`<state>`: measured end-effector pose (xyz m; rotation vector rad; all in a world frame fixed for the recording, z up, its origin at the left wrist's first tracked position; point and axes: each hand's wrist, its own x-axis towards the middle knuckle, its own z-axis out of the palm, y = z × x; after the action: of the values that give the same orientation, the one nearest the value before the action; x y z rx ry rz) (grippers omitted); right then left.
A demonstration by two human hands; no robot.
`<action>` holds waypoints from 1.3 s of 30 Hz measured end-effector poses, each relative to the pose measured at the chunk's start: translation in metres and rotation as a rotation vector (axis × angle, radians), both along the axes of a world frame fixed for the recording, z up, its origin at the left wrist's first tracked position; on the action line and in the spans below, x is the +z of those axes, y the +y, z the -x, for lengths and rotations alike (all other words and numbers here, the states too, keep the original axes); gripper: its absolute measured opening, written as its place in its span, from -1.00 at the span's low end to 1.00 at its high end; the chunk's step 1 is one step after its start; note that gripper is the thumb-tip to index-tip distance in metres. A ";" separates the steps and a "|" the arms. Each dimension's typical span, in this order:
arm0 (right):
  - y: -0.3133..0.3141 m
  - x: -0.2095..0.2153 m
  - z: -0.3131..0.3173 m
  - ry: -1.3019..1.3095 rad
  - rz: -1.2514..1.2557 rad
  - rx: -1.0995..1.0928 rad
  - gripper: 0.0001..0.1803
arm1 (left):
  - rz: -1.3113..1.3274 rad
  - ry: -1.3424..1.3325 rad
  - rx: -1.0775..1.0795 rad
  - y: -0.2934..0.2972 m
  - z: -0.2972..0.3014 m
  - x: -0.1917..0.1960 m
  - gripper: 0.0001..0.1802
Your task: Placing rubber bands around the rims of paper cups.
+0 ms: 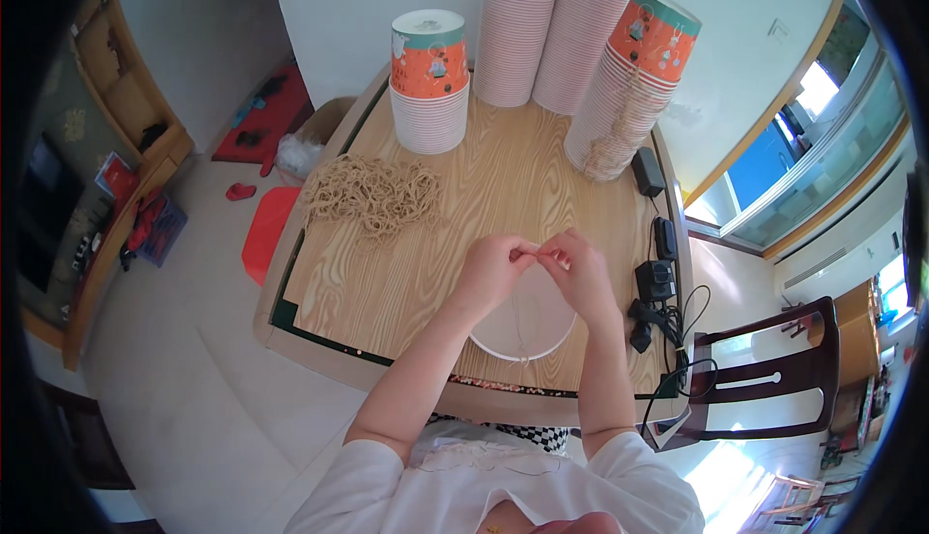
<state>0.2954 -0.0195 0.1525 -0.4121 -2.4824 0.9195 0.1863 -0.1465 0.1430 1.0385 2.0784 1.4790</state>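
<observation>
White tub sat at the desk's 5 o'clock, probably for short reach. Thin cord crossed it from the 6 o'clock rim up to left hand and right hand, fingertips together, apparently pinching it at 12, likely for control. From tub: loose cord pile at 10, likely kept handy; tub stacks at 11–1, probably clear of elbows.

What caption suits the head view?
Left hand and right hand close together over a round white object, tangled tan cord beyond.
</observation>
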 end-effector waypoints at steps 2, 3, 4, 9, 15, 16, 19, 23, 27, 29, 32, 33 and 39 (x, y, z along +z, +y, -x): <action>0.000 0.000 0.001 0.086 -0.131 -0.035 -0.81 | 0.046 0.077 0.018 -0.002 -0.001 -0.004 -0.86; 0.001 -0.001 0.001 0.174 -0.267 -0.074 -0.77 | 0.036 0.097 0.036 -0.002 -0.001 -0.009 -0.87; 0.001 -0.003 -0.001 0.173 -0.264 -0.074 -0.77 | 0.027 0.118 0.051 -0.001 -0.001 -0.012 -0.88; -0.003 -0.012 -0.005 -0.135 0.060 -0.120 -0.75 | 0.115 0.257 0.083 -0.002 -0.001 -0.016 -0.91; -0.009 -0.013 -0.009 -0.058 0.044 -0.089 -0.74 | 0.153 0.195 0.119 -0.005 -0.002 -0.013 -0.90; -0.011 -0.010 -0.009 -0.055 0.046 -0.091 -0.74 | 0.113 0.056 0.105 -0.008 0.000 -0.013 -0.88; -0.016 0.001 -0.009 0.037 -0.031 -0.045 -0.67 | -0.023 -0.141 0.062 -0.014 0.005 -0.010 -0.92; -0.015 0.000 -0.006 0.068 0.052 0.026 -0.76 | -0.135 -0.346 -0.013 -0.014 0.009 -0.013 -0.92; -0.015 0.000 -0.007 0.106 0.107 0.043 -0.88 | -0.162 -0.447 -0.051 -0.015 0.010 -0.018 -0.92; -0.014 -0.001 -0.007 0.111 0.108 0.059 -0.89 | -0.178 -0.455 -0.066 -0.017 0.010 -0.018 -0.91; -0.012 -0.002 -0.008 0.128 0.078 0.081 -0.90 | -0.126 -0.375 -0.068 -0.017 0.006 -0.014 -0.90; -0.012 -0.003 -0.007 0.141 0.046 0.089 -0.89 | -0.091 -0.343 -0.058 -0.017 0.005 -0.013 -0.90; -0.009 -0.011 -0.001 0.059 -0.054 0.058 -0.78 | 0.031 -0.033 0.011 -0.018 0.000 -0.010 -0.88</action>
<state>0.2960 -0.0280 0.1413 -0.2922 -2.4706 0.8723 0.1858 -0.1646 0.1329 0.9855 2.0809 1.4552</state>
